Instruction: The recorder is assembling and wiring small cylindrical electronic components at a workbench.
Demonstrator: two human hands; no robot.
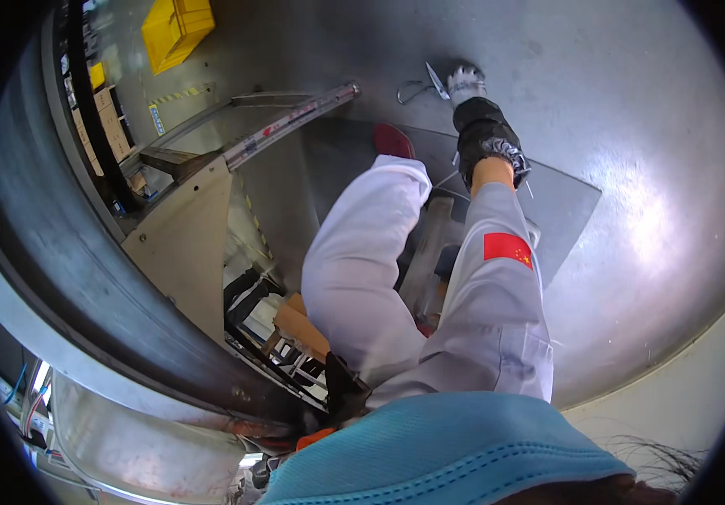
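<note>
My right hand (467, 83) reaches far out onto the grey metal surface (547, 76), in a white and grey work glove. Its fingers look curled and drawn together, but small at this distance. Close against its left side is a pointed silver blade (437, 81), beside a thin dark loop (415, 82); whether they form one tool is unclear. What the fingers grip, if anything, is hidden. A black cuff (487, 135) covers the wrist, and a pale sleeve (501, 286) bears a red patch. Nowhere can I make out my left hand.
My bent left leg (362, 261) ends in a red shoe (392, 141) on a darker plate (568, 198). Left of it, a metal frame (291, 124) juts inward. A curved rim (84, 227) runs down the left side. Beyond lie a yellow bin (175, 34) and cardboard boxes (106, 126).
</note>
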